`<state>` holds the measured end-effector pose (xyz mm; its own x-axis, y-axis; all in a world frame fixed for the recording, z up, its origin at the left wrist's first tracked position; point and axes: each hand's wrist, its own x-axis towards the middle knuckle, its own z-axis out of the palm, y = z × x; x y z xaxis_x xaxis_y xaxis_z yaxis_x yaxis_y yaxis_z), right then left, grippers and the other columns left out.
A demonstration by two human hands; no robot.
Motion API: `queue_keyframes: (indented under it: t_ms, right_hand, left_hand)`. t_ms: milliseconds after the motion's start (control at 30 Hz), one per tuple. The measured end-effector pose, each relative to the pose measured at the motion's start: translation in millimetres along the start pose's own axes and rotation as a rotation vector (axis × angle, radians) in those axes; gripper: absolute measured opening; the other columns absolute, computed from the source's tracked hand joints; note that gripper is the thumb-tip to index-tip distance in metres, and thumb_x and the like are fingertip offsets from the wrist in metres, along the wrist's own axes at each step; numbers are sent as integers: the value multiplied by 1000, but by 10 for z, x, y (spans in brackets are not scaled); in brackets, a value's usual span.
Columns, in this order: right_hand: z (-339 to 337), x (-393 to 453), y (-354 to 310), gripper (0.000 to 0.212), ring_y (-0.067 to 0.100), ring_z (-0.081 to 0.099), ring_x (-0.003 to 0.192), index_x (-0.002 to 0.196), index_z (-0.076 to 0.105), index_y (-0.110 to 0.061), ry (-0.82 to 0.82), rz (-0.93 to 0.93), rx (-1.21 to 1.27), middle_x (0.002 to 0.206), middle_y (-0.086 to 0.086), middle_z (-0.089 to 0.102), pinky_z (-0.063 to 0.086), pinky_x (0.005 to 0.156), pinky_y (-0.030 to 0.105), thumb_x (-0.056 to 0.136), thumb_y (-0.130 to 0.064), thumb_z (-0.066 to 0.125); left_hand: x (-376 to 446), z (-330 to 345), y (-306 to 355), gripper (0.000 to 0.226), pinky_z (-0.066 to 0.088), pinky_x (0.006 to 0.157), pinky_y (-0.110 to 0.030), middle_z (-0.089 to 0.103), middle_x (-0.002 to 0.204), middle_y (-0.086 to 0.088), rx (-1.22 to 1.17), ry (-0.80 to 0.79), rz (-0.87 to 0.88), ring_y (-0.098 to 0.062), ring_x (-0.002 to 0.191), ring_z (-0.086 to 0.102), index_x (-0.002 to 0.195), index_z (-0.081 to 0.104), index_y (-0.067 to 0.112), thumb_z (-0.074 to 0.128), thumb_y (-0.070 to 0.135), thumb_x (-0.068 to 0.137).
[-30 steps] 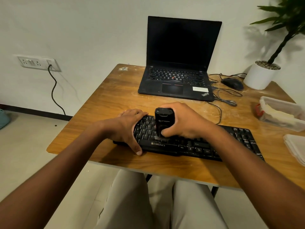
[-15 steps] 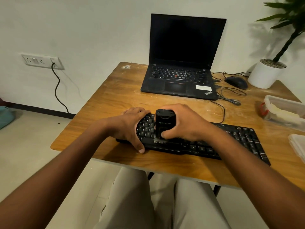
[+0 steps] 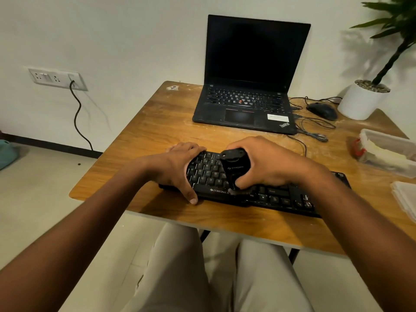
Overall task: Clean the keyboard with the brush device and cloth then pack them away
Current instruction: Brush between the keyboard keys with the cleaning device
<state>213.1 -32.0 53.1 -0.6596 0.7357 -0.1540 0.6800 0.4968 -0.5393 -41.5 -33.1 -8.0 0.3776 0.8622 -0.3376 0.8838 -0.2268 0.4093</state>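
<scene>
A black keyboard (image 3: 279, 197) lies along the near edge of the wooden table (image 3: 157, 122). My left hand (image 3: 177, 167) clamps its left end, thumb on the front edge and fingers over the back. My right hand (image 3: 265, 163) grips the black brush device (image 3: 234, 167), held upright with its lower end pressed on the keys just above the space bar. A clear plastic box (image 3: 387, 152) at the right edge holds a pale cloth. The brush's bristles are hidden under my fingers.
An open black laptop (image 3: 245, 109) stands at the back of the table. A black mouse (image 3: 323, 110) and loose cables (image 3: 313, 131) lie to its right. A white plant pot (image 3: 360, 100) sits at the back right. A flat clear lid (image 3: 405, 199) lies at the right edge.
My right hand has slid the brush device slightly right and tilted it across the keys. My left hand stays on the keyboard's left end. The view shifted a little.
</scene>
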Motion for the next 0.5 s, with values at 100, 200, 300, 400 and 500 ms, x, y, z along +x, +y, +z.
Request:
queue_keyframes:
  t_ms: [100,200,300,400,500]
  right_hand:
    - [-11,24,-51,32,15,67,83,94,67,-24,92,-26,73,91,-3,71,59,74,47,71,-13,87]
    - [195,103,-145,35,11,66,84,98,68,-19,130,-101,191,91,-4,71,58,74,38,70,-12,88]
    - [251,45,-81,36,8,66,82,95,67,-27,85,-89,164,88,-8,71,58,70,31,69,-14,89]
    - [27,-100,54,35,6,66,78,88,66,-31,-12,13,25,86,-8,71,58,67,32,67,-16,90]
    - [-73,-136,42,33,4,63,76,88,66,-29,49,9,8,85,-8,69,54,63,28,70,-13,88]
  left_hand:
    - [5,-1,8,148,14,128,-51,16,163,11,2,1,6,-20,151,13,165,7,32,99,56,52]
    - [-11,-3,23,142,14,127,-44,20,160,10,11,17,22,-16,148,16,164,12,31,99,55,54]
    - [4,7,4,144,17,127,-48,22,157,11,1,17,24,-16,146,18,163,12,32,99,56,51]
    - [6,8,-11,149,14,128,-52,15,162,11,-8,-2,2,-20,151,14,166,6,32,99,56,51]
    - [3,3,4,150,13,129,-49,14,164,11,5,0,-1,-20,151,12,166,4,32,99,56,51]
